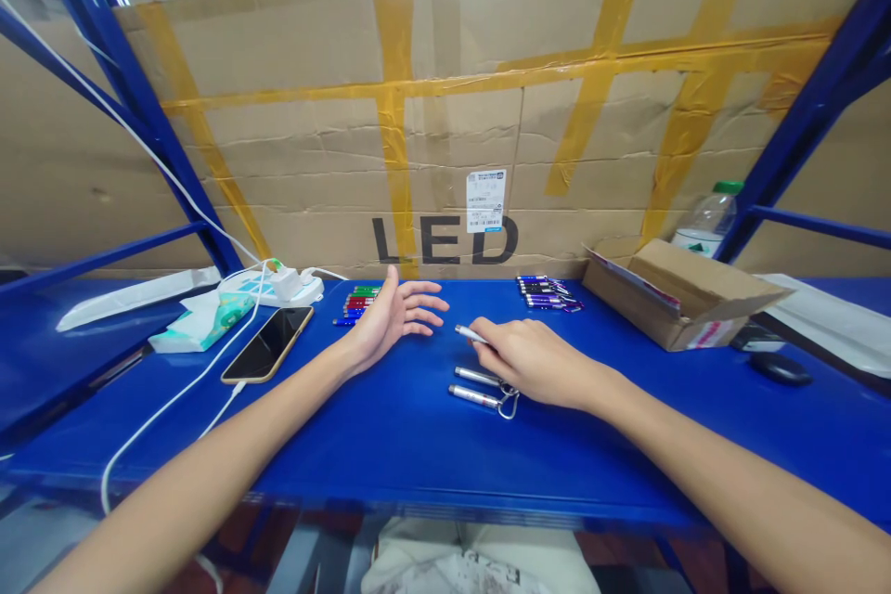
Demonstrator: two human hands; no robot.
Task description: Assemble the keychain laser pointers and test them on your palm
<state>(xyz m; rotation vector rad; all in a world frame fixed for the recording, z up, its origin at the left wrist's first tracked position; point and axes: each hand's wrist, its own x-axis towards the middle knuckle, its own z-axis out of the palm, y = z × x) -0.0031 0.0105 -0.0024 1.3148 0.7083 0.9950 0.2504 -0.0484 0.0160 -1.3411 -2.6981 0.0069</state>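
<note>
My right hand (533,360) is closed around a slim silver keychain flashlight (471,334), whose end points left out of my fingers. Just below it, two more silver keychain flashlights (474,396) lie side by side on the blue table, with metal clips at their right ends. My left hand (400,316) is open, fingers spread and palm turned inward, with nothing in it. Partly hidden behind it is a row of green, red and blue keychain flashlights (358,302). Another group, purple, blue and black with clips (547,291), lies farther back to the right.
A phone (268,345) on a white cable, a tissue pack (203,323) and a power strip (306,288) occupy the left. At right stand an open cardboard box (675,297), a black mouse (781,368) and a bottle (708,218). A large taped cardboard sheet (313,158) walls the back.
</note>
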